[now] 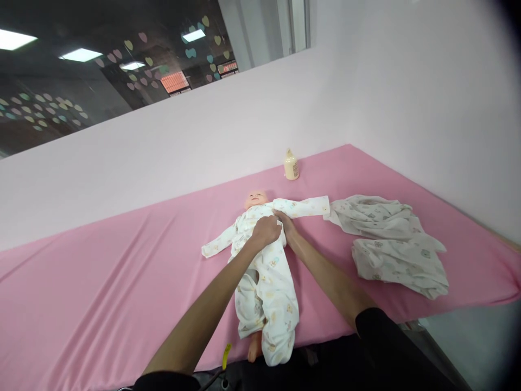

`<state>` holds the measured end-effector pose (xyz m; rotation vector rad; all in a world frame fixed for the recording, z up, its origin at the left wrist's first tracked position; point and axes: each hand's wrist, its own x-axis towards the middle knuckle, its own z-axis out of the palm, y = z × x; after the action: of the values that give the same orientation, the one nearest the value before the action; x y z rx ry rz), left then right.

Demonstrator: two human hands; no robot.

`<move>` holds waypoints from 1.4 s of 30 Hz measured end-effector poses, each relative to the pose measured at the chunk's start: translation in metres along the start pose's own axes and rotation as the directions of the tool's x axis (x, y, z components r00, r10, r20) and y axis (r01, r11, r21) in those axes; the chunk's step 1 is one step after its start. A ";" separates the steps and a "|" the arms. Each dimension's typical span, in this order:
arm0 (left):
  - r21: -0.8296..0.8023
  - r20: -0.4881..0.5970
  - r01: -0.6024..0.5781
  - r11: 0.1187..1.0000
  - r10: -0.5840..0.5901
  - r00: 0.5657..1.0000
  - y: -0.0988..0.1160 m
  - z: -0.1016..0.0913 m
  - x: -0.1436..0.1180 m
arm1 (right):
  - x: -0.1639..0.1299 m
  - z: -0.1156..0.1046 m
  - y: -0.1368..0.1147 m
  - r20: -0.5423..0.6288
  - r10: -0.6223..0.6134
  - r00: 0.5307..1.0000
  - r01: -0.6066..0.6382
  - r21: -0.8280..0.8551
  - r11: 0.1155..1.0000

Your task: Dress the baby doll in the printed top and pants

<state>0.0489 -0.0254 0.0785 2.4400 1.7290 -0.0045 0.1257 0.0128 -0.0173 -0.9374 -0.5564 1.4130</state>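
Closest to me, at the bottom of the view, my two bare forearms reach forward from dark sleeves over the edge of a pink mattress (101, 282). A baby doll (256, 199) lies on its back on the mattress, head away from me, dressed in a white printed sleepsuit (271, 288) with one bare foot poking out at the near end. My left hand (265, 230) rests on the doll's chest, fingers curled in, pinching the suit's front fabric in a closed grip. My right hand (287, 224) sits just beside it near the collar, partly hidden behind the left; I cannot tell whether its fingers are closed or apart. The doll's sleeves spread out to either side. Well to the right lies a crumpled white printed cloth (396, 244), its edge touching the end of the doll's sleeve. A small cream bottle (291, 165) stands upright beyond the head, near the pale wall. As I judge it, working at the chest goes best with the two front edges kept flat and aligned, one hand steadying the fabric while the other works, without pulling the collar toward the face
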 end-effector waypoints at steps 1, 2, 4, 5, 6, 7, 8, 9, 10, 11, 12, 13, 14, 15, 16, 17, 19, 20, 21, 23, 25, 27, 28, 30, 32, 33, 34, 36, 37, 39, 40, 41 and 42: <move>0.012 -0.018 0.004 1.000 -0.003 1.000 0.000 0.000 0.003 | 0.000 0.000 0.001 0.019 0.015 1.000 -0.015 0.020 1.000; 0.025 -0.035 0.009 1.000 -0.008 0.999 -0.001 0.000 0.005 | 0.000 0.000 0.001 0.036 0.027 0.999 -0.029 0.035 0.999; 0.048 -0.071 0.017 0.999 -0.014 0.997 -0.003 0.000 0.010 | -0.001 -0.001 0.003 0.064 0.044 0.997 -0.048 0.065 0.997; 0.059 -0.087 0.017 0.998 -0.012 0.996 -0.005 0.000 0.012 | -0.001 -0.001 0.003 0.073 0.050 0.996 -0.055 0.075 0.996; 0.069 -0.099 0.012 0.998 -0.005 0.995 -0.007 0.000 0.013 | -0.001 -0.001 0.004 0.079 0.056 0.995 -0.062 0.083 0.995; 0.079 -0.105 0.001 0.997 0.007 0.994 -0.008 0.000 0.014 | -0.001 -0.002 0.005 0.083 0.061 0.995 -0.069 0.088 0.994; 0.089 -0.105 -0.016 0.996 0.025 0.994 -0.009 0.001 0.014 | -0.001 -0.003 0.005 0.082 0.065 0.995 -0.072 0.092 0.993; 0.100 -0.100 -0.037 0.994 0.047 0.994 -0.009 0.001 0.013 | -0.001 -0.003 0.005 0.078 0.066 0.995 -0.073 0.093 0.993; 0.114 -0.092 -0.062 0.992 0.073 0.993 -0.008 0.003 0.010 | -0.001 -0.004 0.005 0.073 0.064 0.995 -0.071 0.092 0.993; 0.128 -0.084 -0.086 0.988 0.098 0.992 -0.007 0.005 0.007 | -0.001 -0.006 0.005 0.068 0.061 0.996 -0.067 0.090 0.994; 0.140 -0.076 -0.107 0.984 0.118 0.990 -0.004 0.007 0.002 | -0.001 -0.007 0.004 0.065 0.058 0.996 -0.063 0.087 0.994; 0.160 -0.074 -0.126 0.979 0.139 0.987 -0.002 0.010 -0.003 | -0.002 -0.007 0.004 0.061 0.056 0.997 -0.061 0.081 0.995; 0.192 -0.080 -0.141 0.971 0.159 0.984 0.001 0.013 -0.010 | -0.003 -0.008 0.003 0.055 0.056 0.997 -0.060 0.073 0.996; 0.236 -0.096 -0.151 0.960 0.178 0.979 0.004 0.016 -0.017 | -0.004 -0.008 0.002 0.045 0.059 0.997 -0.062 0.062 0.996; 0.286 -0.120 -0.158 0.945 0.198 0.973 0.006 0.020 -0.025 | -0.006 -0.008 0.002 0.030 0.064 0.997 -0.066 0.049 0.997; 0.335 -0.150 -0.158 0.929 0.219 0.964 0.008 0.023 -0.033 | -0.008 -0.008 0.002 0.010 0.072 0.997 -0.072 0.033 0.997; 0.404 -0.213 -0.150 0.902 0.253 0.944 0.007 0.029 -0.049 | -0.014 -0.009 0.002 -0.034 0.083 0.996 -0.083 -0.008 0.997; 0.413 -0.240 -0.144 0.899 0.260 0.935 0.006 0.031 -0.055 | -0.019 -0.011 0.003 -0.048 0.083 0.995 -0.085 -0.032 0.996; 0.414 -0.263 -0.138 0.900 0.264 0.928 0.004 0.034 -0.060 | -0.024 -0.013 0.003 -0.057 0.079 0.995 -0.083 -0.060 0.995; 0.407 -0.293 -0.128 0.905 0.262 0.920 0.000 0.037 -0.065 | -0.036 -0.020 0.003 -0.057 0.051 0.997 -0.058 -0.130 0.990; 0.391 -0.307 -0.120 0.913 0.252 0.918 -0.004 0.038 -0.065 | -0.048 -0.030 0.000 -0.048 0.002 0.999 -0.013 -0.225 0.974; 0.370 -0.303 -0.106 0.923 0.228 0.925 -0.007 0.035 -0.060 | -0.057 -0.040 -0.004 -0.031 -0.055 0.998 0.041 -0.338 0.940; 0.361 -0.298 -0.094 0.928 0.211 0.931 -0.008 0.033 -0.058 | -0.060 -0.044 -0.007 -0.012 -0.078 0.997 0.067 -0.396 0.916; 0.352 -0.283 -0.061 0.934 0.168 0.944 -0.010 0.028 -0.053 | -0.062 -0.050 -0.011 0.037 -0.108 0.993 0.112 -0.501 0.858; 0.342 -0.252 -0.031 0.939 0.124 0.960 -0.013 0.023 -0.049 | -0.061 -0.052 -0.016 0.081 -0.129 0.988 0.152 -0.589 0.794; 0.331 -0.227 -0.027 0.943 0.108 0.968 -0.016 0.021 -0.048 | -0.060 -0.052 -0.019 0.096 -0.146 0.985 0.174 -0.625 0.761; 0.311 -0.199 -0.032 0.950 0.098 0.975 -0.018 0.018 -0.047 | -0.060 -0.053 -0.022 0.107 -0.170 0.980 0.198 -0.658 0.727; 0.251 -0.147 -0.067 0.966 0.107 0.983 -0.025 0.014 -0.046 | -0.066 -0.055 -0.029 0.126 -0.235 0.964 0.254 -0.708 0.660; 0.217 -0.127 -0.089 0.972 0.118 0.985 -0.029 0.013 -0.047 | -0.071 -0.057 -0.031 0.132 -0.272 0.953 0.280 -0.724 0.631; 0.155 -0.109 -0.124 0.980 0.141 0.984 -0.036 0.011 -0.050 | -0.085 -0.065 -0.035 0.159 -0.363 0.918 0.351 -0.751 0.559; 0.135 -0.113 -0.134 0.982 0.150 0.982 -0.039 0.012 -0.053 | -0.093 -0.069 -0.034 0.183 -0.411 0.893 0.393 -0.764 0.512; 0.128 -0.129 -0.140 0.982 0.157 0.979 -0.041 0.014 -0.057 | -0.100 -0.074 -0.033 0.216 -0.455 0.864 0.435 -0.776 0.456; 0.133 -0.156 -0.139 0.981 0.159 0.975 -0.042 0.017 -0.061 | -0.105 -0.077 -0.030 0.253 -0.492 0.833 0.472 -0.789 0.393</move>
<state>-0.0097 -0.0710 0.0620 2.7245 1.6478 0.1180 0.1927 -0.1034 -0.0143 -1.3763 -1.4506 0.5173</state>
